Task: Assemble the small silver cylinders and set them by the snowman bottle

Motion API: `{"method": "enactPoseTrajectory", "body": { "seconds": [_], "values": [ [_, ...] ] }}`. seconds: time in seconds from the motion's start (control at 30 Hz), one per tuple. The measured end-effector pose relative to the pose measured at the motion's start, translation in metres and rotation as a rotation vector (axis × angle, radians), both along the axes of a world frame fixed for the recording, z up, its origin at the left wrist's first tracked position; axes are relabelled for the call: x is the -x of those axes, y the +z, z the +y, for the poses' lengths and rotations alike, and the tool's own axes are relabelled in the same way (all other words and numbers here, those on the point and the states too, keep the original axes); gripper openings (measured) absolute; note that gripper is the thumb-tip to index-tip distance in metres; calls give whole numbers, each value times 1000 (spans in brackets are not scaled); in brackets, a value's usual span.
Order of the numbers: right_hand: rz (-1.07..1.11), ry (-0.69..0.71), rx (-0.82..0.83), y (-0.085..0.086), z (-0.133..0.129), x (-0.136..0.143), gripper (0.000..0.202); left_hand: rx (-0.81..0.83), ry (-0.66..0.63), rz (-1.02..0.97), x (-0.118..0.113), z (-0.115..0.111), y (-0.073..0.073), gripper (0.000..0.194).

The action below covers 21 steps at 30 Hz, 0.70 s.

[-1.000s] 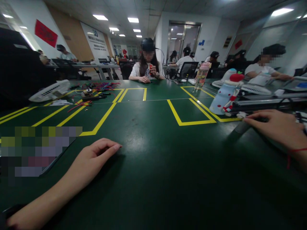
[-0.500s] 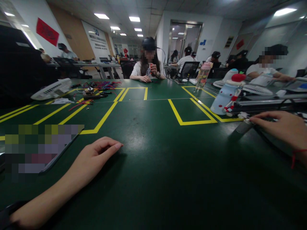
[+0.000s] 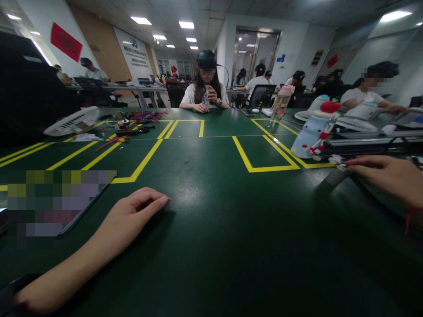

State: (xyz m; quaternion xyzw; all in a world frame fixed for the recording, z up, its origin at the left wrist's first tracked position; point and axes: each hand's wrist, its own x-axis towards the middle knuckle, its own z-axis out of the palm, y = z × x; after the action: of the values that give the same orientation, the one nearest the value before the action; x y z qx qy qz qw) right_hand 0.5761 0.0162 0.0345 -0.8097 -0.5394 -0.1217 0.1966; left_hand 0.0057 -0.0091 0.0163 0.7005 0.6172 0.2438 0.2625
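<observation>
My left hand [image 3: 143, 207] rests on the green table [image 3: 211, 246] left of the middle, its thumb and fingers closed together; nothing shows between them. At the right, my right hand [image 3: 385, 176] has its thumb and fingertips at the upper end of a small grey metallic box [image 3: 336, 175], which stands tilted near the yellow tape. A small whitish piece [image 3: 336, 159] lies just behind the box. Close to my right hand, a blue bottle [image 3: 306, 136] with a red top stands on the table.
A pixelated flat object [image 3: 59, 202] lies at the left. Behind it are tangled wires [image 3: 142, 118] and a white fan-like device [image 3: 74, 121]. A clear bottle with pink lid [image 3: 281, 105] and metal bars [image 3: 370, 141] are at the right. A person [image 3: 205, 90] sits opposite.
My right hand has shifted very slightly right, its fingertips still at the top of the grey box. My left hand has hardly moved.
</observation>
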Motion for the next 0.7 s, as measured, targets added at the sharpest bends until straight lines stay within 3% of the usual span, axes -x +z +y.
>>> {"method": "enactPoseTrajectory", "body": {
  "seconds": [0.2, 0.37, 0.53, 0.63, 0.7],
  "values": [
    [144, -106, 142, 13, -8, 22, 49, 4, 3, 14, 1, -1, 0, 34],
    [221, -14, 165, 2, -6, 25, 55, 3, -3, 16, 1, 0, -2, 36],
    [105, 37, 108, -5, -5, 33, 47, -3, -17, 10, 2, 1, 0, 35],
    [156, 114, -26, 1, -10, 66, 49, -22, -20, 23, 2, 2, -2, 36],
    [403, 208, -114, 5, -17, 106, 52, -70, -54, 47, -2, 1, -7, 34]
  ]
}}
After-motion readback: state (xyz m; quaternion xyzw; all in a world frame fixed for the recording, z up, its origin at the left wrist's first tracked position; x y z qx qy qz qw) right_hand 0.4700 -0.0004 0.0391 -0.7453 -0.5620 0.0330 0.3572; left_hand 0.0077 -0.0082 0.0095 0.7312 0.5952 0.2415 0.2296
